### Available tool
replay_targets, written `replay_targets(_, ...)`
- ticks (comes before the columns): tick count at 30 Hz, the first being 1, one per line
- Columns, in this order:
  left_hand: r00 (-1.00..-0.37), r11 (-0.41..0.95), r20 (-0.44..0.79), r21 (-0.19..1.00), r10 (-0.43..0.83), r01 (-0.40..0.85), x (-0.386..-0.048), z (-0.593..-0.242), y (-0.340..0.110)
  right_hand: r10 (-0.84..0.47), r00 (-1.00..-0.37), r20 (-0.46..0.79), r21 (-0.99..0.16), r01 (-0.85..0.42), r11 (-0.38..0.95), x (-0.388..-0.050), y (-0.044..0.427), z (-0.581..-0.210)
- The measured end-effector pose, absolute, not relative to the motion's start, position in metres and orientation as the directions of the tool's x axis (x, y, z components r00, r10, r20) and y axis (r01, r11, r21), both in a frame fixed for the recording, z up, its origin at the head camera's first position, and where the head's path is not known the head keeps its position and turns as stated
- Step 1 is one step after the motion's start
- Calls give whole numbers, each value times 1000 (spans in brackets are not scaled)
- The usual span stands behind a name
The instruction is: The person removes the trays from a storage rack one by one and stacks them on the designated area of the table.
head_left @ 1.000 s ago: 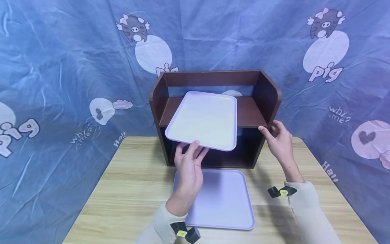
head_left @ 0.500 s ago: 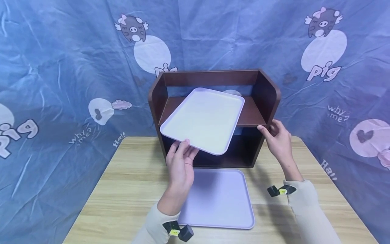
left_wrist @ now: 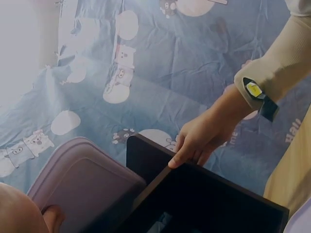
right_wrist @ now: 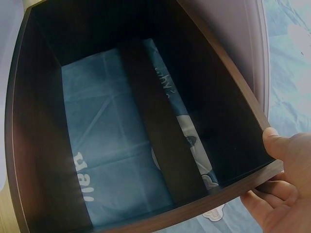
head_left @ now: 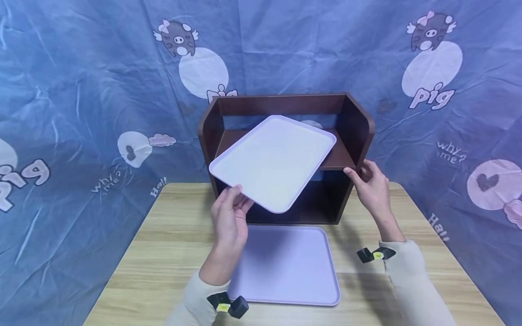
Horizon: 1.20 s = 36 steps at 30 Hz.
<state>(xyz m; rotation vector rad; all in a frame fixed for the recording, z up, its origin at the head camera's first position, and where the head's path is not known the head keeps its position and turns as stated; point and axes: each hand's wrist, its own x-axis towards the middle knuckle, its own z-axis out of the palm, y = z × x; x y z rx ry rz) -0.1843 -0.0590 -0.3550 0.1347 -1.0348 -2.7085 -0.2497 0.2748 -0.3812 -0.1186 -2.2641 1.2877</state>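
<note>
- We face a blue fabric backdrop [head_left: 94, 90], wrinkled and creased, hanging behind the table and along both sides.
- Near its top we see two dark printed pigs [head_left: 179, 38] with small white wings and pink bows, each above a pale oval [head_left: 204, 72].
- We can read the outlined word "pig" [head_left: 431, 98] and, lower on the right, "why me?" [head_left: 451, 152].
- On the left we notice a small pink cloud [head_left: 162, 140] beside a white patch [head_left: 134, 148] with a dark heart.
- Our table [head_left: 163, 253] has a pale wood-grain top with rounded far corners.
- In the left wrist view we find a bright, whitish area [left_wrist: 26, 53] beyond the fabric; we cannot tell what it is.
</note>
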Motion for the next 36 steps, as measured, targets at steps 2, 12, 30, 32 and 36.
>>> replay_targets(2,-967,-720,-2,668,-255,189,-185,-355,-62,322,-857,403,-820,-181,543,-250,275,-381)
replay_targets(12,-975,-717,-7,678,-223,159,-188,-355,-78,323,-853,410,-822,-193,535,-250,275,-382)
replay_targets(30,-989,-691,-11,717,-146,94,-200,-354,-107,310,-849,428,-811,-209,546,-251,276,-384)
replay_targets(32,-990,-693,-19,716,-138,83,-201,-355,-111,305,-849,432,-811,-218,542,-251,276,-383)
replay_targets(36,-992,-697,-39,715,-121,57,-204,-356,-118,300,-842,448,-805,-233,546,-253,276,-385)
